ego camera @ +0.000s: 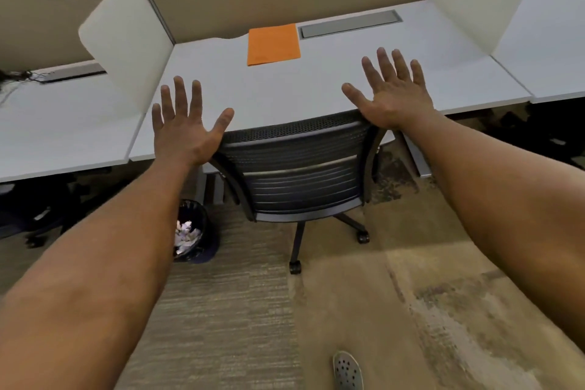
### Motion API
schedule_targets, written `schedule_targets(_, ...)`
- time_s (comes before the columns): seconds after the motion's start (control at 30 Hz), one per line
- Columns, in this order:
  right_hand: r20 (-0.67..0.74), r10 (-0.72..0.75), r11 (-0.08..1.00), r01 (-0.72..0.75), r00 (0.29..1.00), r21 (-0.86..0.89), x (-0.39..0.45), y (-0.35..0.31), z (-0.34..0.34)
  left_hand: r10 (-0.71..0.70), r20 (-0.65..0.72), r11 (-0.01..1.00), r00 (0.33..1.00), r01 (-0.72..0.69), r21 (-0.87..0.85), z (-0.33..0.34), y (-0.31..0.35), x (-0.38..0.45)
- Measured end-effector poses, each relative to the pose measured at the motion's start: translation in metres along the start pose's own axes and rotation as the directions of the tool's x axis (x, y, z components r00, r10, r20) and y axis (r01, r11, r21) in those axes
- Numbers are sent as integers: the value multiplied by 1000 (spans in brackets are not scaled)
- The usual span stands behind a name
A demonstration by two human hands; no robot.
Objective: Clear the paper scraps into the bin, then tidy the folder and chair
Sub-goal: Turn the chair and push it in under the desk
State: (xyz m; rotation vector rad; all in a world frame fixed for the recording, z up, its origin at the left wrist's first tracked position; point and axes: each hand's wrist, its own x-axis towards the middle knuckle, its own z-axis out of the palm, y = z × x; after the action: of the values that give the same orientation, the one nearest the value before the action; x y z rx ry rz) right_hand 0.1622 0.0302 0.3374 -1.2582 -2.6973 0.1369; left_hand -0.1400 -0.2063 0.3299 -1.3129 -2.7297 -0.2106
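Nearest, crumpled paper scraps [186,236] are seen inside the bin [202,231] on the carpet beside the chair [300,174], which is pushed in against the desk [285,95]. Both the left hand [183,130] and the right hand [392,95] are held flat with fingers spread, nothing grasped, the right apparently at the chair's top edge and the left just beside it. Farther back, the orange folder [273,44] lies flat at the desk's rear, well apart from both hands; the task is judged essentially complete.
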Motion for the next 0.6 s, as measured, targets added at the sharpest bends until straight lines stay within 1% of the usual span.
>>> schedule_targets(0.27, -11, 0, 1000, 0, 1000, -5, 54, 2, 6, -23, 19, 1000, 1000, 22, 20, 8, 7, 51)
schedule_targets(0.6, -45, 4, 1000, -4, 999, 6, 109, 4, 9, -38, 7, 999, 999, 38, 9, 11, 9, 103)
